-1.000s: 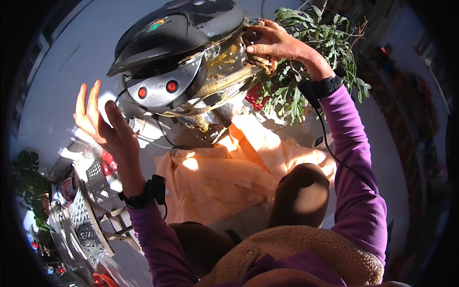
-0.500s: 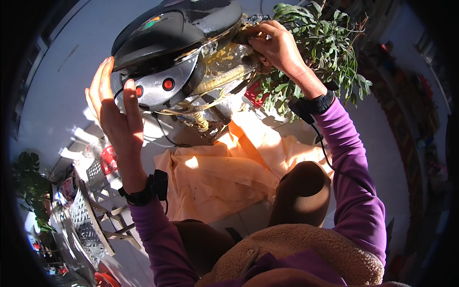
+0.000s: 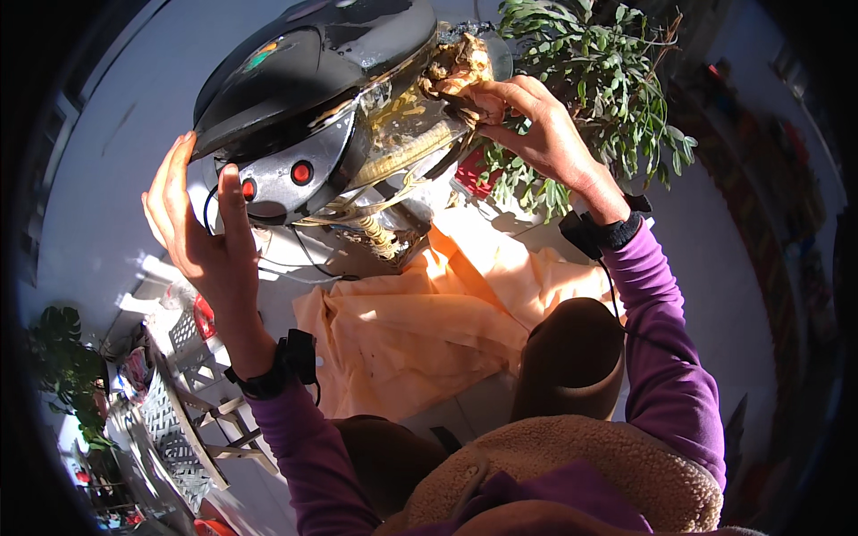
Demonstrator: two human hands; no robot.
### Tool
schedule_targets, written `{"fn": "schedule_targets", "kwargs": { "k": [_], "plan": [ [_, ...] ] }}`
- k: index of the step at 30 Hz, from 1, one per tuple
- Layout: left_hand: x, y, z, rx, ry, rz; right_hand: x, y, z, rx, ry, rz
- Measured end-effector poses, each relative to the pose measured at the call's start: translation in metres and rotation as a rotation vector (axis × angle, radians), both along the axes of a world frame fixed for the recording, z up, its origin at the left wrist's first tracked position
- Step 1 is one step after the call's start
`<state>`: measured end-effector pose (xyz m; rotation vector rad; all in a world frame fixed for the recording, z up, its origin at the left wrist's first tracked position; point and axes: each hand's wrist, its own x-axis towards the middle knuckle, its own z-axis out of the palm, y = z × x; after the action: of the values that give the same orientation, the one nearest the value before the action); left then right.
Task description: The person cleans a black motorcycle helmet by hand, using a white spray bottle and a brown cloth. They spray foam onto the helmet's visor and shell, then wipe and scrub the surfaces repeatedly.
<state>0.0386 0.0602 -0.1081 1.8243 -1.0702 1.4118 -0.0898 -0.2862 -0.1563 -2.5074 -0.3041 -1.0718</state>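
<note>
A black machine (image 3: 313, 107) is seen at eleven o'clock, its silver panel (image 3: 286, 196) and two red buttons (image 3: 301, 172) faced toward the wearer. At its front edge, toward ten o'clock, the left hand (image 3: 210, 232) is placed with a wide grip, thumb and fingers spread and fingertips laid against the black lid (image 3: 259, 89), probably so that the machine is steadied; whether the panel is touched by the thumb cannot be told. Between one and two o'clock, the right hand (image 3: 554, 143) is held in a narrow grip on a crumpled brown wad (image 3: 463, 62), which is pressed to the machine's grimy side at twelve o'clock, bunched perhaps for a firmer hold. Behind that hand a leafy plant (image 3: 617, 107) is seen; below centre, toward six o'clock, an orange cloth (image 3: 420, 322) is spread on the floor, perhaps as protection.
</note>
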Motion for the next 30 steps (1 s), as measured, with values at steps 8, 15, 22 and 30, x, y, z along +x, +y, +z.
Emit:
{"fn": "schedule_targets", "kwargs": {
  "k": [8, 15, 22, 30],
  "plan": [
    [-0.007, -0.003, 0.004, -0.024, 0.07, 0.023, 0.005, 0.012, 0.001, 0.424, 0.111, 0.037],
    [-0.006, -0.006, 0.005, -0.016, 0.102, 0.042, 0.019, 0.047, 0.011, 0.396, -0.123, 0.13],
    [0.002, -0.002, 0.005, 0.006, 0.012, 0.017, 0.035, 0.074, 0.012, 0.007, -0.485, 0.062],
    [0.006, 0.002, 0.008, 0.007, 0.054, 0.045, 0.036, 0.088, 0.01, -0.085, -0.523, 0.057]
  ]
}}
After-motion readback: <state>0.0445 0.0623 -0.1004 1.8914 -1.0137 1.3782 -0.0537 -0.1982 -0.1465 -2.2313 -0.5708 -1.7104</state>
